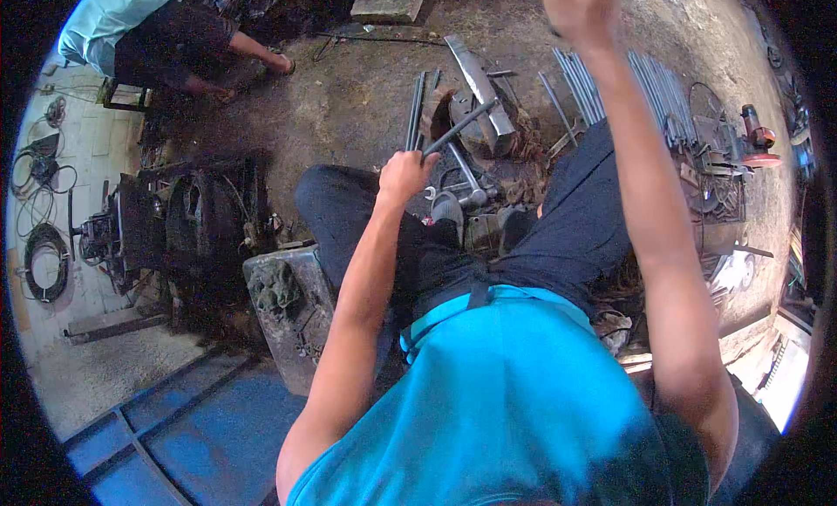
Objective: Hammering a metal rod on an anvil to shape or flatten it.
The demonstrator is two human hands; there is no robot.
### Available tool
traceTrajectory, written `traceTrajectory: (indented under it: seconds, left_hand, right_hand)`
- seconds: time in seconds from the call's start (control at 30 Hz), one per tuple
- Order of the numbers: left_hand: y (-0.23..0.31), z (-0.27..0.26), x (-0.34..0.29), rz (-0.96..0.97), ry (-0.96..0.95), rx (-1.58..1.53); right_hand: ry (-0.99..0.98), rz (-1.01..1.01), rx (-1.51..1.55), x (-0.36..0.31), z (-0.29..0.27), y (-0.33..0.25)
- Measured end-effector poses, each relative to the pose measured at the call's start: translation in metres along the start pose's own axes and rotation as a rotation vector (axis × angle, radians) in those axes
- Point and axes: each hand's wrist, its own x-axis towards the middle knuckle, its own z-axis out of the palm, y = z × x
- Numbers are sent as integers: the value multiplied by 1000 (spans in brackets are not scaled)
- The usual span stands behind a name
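Note:
My left hand is closed around a dark metal rod. The rod's far end lies across a long, worn steel block, which rests on a round stump-like base. Raised high at the top edge is my right hand, blurred and partly cut off. Its fingers look curled, but whatever they grip is out of the picture. Between my knees, a hammer lies near an open-end wrench. Just beyond my left hand are several upright-looking dark rods; I cannot tell whether they touch it.
Many grey rods lie beyond my right knee. An angle grinder sits among tools at right. By my left thigh stands a metal box; dark machinery is farther left. A person is at the upper left.

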Motion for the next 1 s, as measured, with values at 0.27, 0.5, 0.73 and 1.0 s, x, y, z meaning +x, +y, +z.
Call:
traceTrajectory:
  seconds: [0.27, 0.5, 0.73, 1.0]
  left_hand:
    - [7, -9, 0, -28, -63, -65]
    - [14, -18, -5, -35, -52, -32]
    - [9, -12, -1, 43, -36, -21]
    - [13, -14, -4, 39, -51, -9]
  right_hand:
    - [-805, 475, -796, -160, -72, 132]
    - [-413, 15, -556, -39, -49, 67]
    - [-252, 184, -340, -126, -44, 114]
    - [-488, 238, -623, -103, -55, 110]
